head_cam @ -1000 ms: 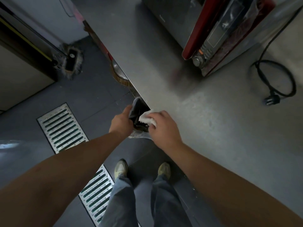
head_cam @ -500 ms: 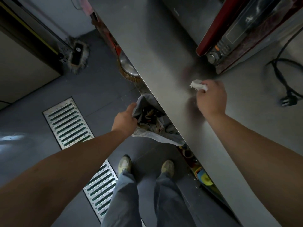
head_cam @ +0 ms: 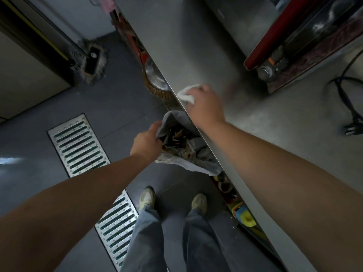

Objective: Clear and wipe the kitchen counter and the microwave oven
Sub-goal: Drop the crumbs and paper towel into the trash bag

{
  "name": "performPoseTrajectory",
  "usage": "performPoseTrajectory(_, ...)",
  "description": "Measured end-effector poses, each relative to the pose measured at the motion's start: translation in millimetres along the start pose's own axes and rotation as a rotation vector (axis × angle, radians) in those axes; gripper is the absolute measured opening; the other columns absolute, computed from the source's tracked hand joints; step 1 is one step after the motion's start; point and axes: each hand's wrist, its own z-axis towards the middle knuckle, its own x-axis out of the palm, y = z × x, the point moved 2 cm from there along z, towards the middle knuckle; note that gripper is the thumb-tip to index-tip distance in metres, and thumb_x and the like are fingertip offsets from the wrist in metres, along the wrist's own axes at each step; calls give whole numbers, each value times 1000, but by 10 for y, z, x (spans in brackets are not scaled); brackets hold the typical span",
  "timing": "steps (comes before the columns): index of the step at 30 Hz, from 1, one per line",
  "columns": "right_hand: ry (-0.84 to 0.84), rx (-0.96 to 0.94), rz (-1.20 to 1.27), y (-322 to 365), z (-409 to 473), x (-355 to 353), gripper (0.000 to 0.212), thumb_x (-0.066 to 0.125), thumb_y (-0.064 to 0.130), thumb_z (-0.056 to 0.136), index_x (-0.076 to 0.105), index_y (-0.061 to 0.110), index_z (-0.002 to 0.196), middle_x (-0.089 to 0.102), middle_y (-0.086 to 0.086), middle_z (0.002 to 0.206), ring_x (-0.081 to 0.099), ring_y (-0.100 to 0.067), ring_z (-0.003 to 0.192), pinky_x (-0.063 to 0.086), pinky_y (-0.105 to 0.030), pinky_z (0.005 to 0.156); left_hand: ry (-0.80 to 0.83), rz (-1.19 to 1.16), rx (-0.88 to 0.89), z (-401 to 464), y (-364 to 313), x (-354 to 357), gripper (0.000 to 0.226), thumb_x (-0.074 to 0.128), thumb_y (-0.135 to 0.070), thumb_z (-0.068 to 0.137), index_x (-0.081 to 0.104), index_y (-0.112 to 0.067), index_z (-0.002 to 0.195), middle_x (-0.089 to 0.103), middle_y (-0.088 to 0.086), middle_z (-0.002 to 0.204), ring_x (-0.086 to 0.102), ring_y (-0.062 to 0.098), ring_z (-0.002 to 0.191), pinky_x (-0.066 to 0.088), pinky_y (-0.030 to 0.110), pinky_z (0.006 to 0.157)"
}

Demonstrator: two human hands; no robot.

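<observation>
My right hand (head_cam: pixel 204 106) grips a crumpled white tissue (head_cam: pixel 185 94) and holds it at the front edge of the steel counter (head_cam: pixel 196 46). Just below that edge my left hand (head_cam: pixel 147 142) holds the rim of a grey plastic rubbish bag (head_cam: pixel 188 163), which is open and holds dark scraps and wrappers. The red and black microwave oven (head_cam: pixel 294 42) stands on the counter at the upper right, its knob facing me.
A black power cord with its plug (head_cam: pixel 351 118) lies on the counter at the right. A metal bowl (head_cam: pixel 157 77) sits on a shelf under the counter. A mop head (head_cam: pixel 92 61) and floor drain grates (head_cam: pixel 78 146) are on the left; my feet stand below.
My right hand has swept the tissue from near the microwave back left to the counter's front edge, above the bag. My left hand keeps holding the bag open.
</observation>
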Motion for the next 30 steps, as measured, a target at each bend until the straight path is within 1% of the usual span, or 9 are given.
performPoseTrajectory(5, 237, -119, 55, 210, -898, 68, 36, 59, 15, 88, 66, 21, 123, 52, -2, 119, 53, -21, 103, 46, -28, 89, 6, 20, 4, 11, 21, -87, 62, 46, -12, 93, 35, -37, 149, 68, 16, 109, 57, 27, 79, 42, 31, 67)
performPoseTrajectory(9, -20, 60, 176, 50, -847, -256, 28, 65, 15, 86, 69, 23, 113, 55, 1, 111, 54, -13, 89, 37, -12, 73, 28, 8, -7, 10, 45, -123, 63, 44, -12, 94, 33, -39, 149, 63, 10, 100, 50, 17, 70, 43, 29, 62)
performPoseTrajectory(11, -230, 140, 165, -112, -543, -472, 27, 64, 14, 84, 70, 22, 109, 59, -6, 109, 58, -22, 91, 38, -17, 76, 33, -7, -9, 6, 50, -127, 62, 44, -11, 94, 33, -39, 149, 57, 5, 94, 47, 11, 62, 41, 24, 56)
performPoseTrajectory(13, -309, 185, 83, -371, -263, -597, 30, 60, 12, 83, 71, 19, 110, 58, -11, 111, 58, -27, 96, 40, -26, 86, 28, -11, -6, 2, 45, -122, 62, 43, -11, 95, 34, -39, 149, 56, 4, 91, 45, 7, 59, 37, 19, 49)
performPoseTrajectory(19, -143, 260, -118, -712, -496, -355, 35, 59, 15, 82, 67, 16, 117, 55, -14, 119, 56, -35, 104, 45, -36, 88, 37, -23, -9, -15, 10, -66, 61, 43, -12, 95, 33, -39, 149, 60, 8, 99, 45, 5, 60, 33, 15, 46)
performPoseTrajectory(22, -42, 139, -71, -286, -1003, -93, 34, 66, 14, 78, 68, 15, 112, 56, -10, 111, 56, -31, 95, 50, -37, 80, 58, -32, -9, -85, -46, -29, 62, 44, -10, 95, 33, -38, 150, 57, 6, 99, 42, 5, 59, 32, 13, 47)
performPoseTrajectory(25, 60, 1, 55, 22, -1389, 5, 32, 63, 14, 77, 70, 16, 108, 58, -6, 107, 58, -25, 92, 53, -37, 78, 63, 8, -5, -123, -73, 1, 63, 46, -10, 94, 33, -38, 150, 66, 15, 106, 49, 14, 68, 42, 26, 60)
performPoseTrajectory(27, -17, 39, 136, 3, -1487, -132, 31, 63, 13, 78, 71, 17, 107, 59, -3, 106, 58, -18, 90, 51, -30, 77, 76, 36, 4, -140, -62, 22, 63, 46, -12, 95, 32, -39, 150, 66, 16, 107, 50, 16, 71, 42, 28, 62)
performPoseTrajectory(30, -286, 253, 146, -381, -1378, -514, 31, 66, 9, 79, 71, 19, 107, 58, -3, 107, 57, -18, 90, 43, -25, 79, 99, -8, -16, -193, -48, 54, 62, 44, -13, 96, 32, -42, 149, 62, 12, 103, 53, 17, 69, 45, 26, 58)
